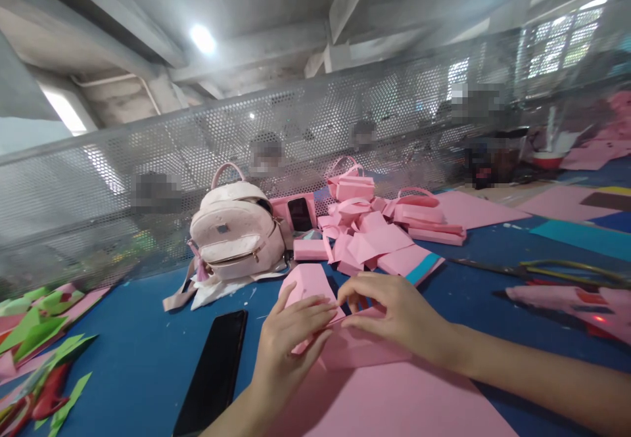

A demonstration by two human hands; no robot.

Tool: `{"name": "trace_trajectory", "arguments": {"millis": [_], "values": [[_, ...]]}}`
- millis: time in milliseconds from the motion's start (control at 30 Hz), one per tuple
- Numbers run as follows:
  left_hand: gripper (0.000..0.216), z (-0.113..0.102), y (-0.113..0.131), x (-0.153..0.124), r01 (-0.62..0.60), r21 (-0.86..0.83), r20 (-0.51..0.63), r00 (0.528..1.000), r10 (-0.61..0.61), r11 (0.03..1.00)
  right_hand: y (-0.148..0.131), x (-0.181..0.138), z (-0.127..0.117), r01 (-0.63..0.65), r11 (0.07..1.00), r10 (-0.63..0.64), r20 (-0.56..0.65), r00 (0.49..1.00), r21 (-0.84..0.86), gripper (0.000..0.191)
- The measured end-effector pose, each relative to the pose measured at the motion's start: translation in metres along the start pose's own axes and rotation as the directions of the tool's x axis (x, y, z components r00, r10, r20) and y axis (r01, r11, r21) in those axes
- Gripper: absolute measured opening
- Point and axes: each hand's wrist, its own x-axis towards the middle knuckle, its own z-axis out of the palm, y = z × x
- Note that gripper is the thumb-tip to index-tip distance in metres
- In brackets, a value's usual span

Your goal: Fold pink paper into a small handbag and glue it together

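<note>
A folded piece of pink paper (308, 284) stands partly raised between my hands, over a larger flat pink sheet (389, 401). My left hand (296, 335) holds it from the left, fingers laid across its face and the thumb lower down. From the other side, my right hand (394, 312) grips a pink flap with bent fingers and thumb, its tips close to the left fingertips. My hands cover part of the fold. A black phone (211, 371) lies on the blue table (133, 338) left of my left hand.
Behind my hands are a pale backpack (236, 227), an upright phone (299, 214) and a pile of pink paper pieces (369, 233). Scissors (522, 269) and a pink glue gun (566, 298) lie right. Red-handled scissors (52, 391) and green scraps (42, 328) lie left. A perforated metal screen (305, 121) stands behind.
</note>
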Motion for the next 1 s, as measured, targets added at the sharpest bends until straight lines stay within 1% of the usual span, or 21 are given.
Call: {"name": "trace_trajectory", "arguments": {"millis": [67,167,233,300,367,433,500,567,600,667,800,867,1000], "values": [[0.033,0.002,-0.001,-0.002,0.016,-0.020,-0.001,1.000,-0.016,1.000,0.000,0.000,0.001,0.058,0.998,-0.058,-0.002,0.998,-0.008,0.002],[0.043,0.003,-0.005,-0.006,0.062,-0.079,-0.020,0.998,-0.064,0.995,0.000,-0.002,0.003,0.105,0.994,-0.105,-0.015,0.994,-0.007,0.008],[0.050,0.006,-0.006,-0.010,0.119,-0.123,-0.024,0.992,-0.123,0.985,0.000,-0.002,0.003,0.108,0.994,-0.108,-0.031,0.994,-0.001,0.006],[0.053,0.011,-0.005,-0.016,0.210,-0.184,-0.008,0.977,-0.215,0.960,-0.001,-0.002,0.003,0.135,0.991,-0.134,-0.057,0.989,0.005,0.006],[0.054,0.018,-0.001,-0.023,0.332,-0.261,0.019,0.941,-0.339,0.906,-0.001,-0.001,0.002,0.172,0.985,-0.172,-0.081,0.982,-0.006,0.009],[0.057,0.027,0.004,-0.031,0.455,-0.327,0.068,0.886,-0.459,0.829,-0.001,-0.001,0.002,0.202,0.979,-0.205,-0.082,0.975,-0.040,0.013],[0.061,0.034,0.008,-0.038,0.533,-0.368,0.161,0.843,-0.513,0.761,0.000,-0.001,0.002,0.233,0.969,-0.238,-0.067,0.969,-0.084,0.015],[0.061,0.038,0.009,-0.043,0.563,-0.389,0.224,0.826,-0.517,0.729,0.001,-0.002,0.004,0.257,0.957,-0.265,-0.050,0.963,-0.131,0.015],[0.060,0.039,0.009,-0.045,0.558,-0.391,0.233,0.829,-0.508,0.732,0.001,-0.002,0.005,0.261,0.953,-0.270,-0.042,0.962,-0.153,0.014],[0.058,0.040,0.007,-0.048,0.511,-0.379,0.221,0.859,-0.461,0.771,0.000,-0.005,0.008,0.262,0.946,-0.273,-0.031,0.962,-0.191,0.016],[0.060,0.040,0.002,-0.050,0.337,-0.297,0.204,0.936,-0.286,0.893,-0.004,-0.009,0.010,0.269,0.945,-0.277,-0.020,0.961,-0.188,0.022],[0.063,0.039,0.002,-0.049,0.273,-0.227,0.195,0.953,-0.231,0.935,-0.008,-0.010,0.011,0.271,0.950,-0.277,-0.023,0.960,-0.155,0.022],[0.062,0.040,0.004,-0.043,0.212,-0.127,0.195,0.963,-0.185,0.969,-0.014,-0.011,0.013,0.274,0.956,-0.279,-0.033,0.960,-0.102,0.016]]}}
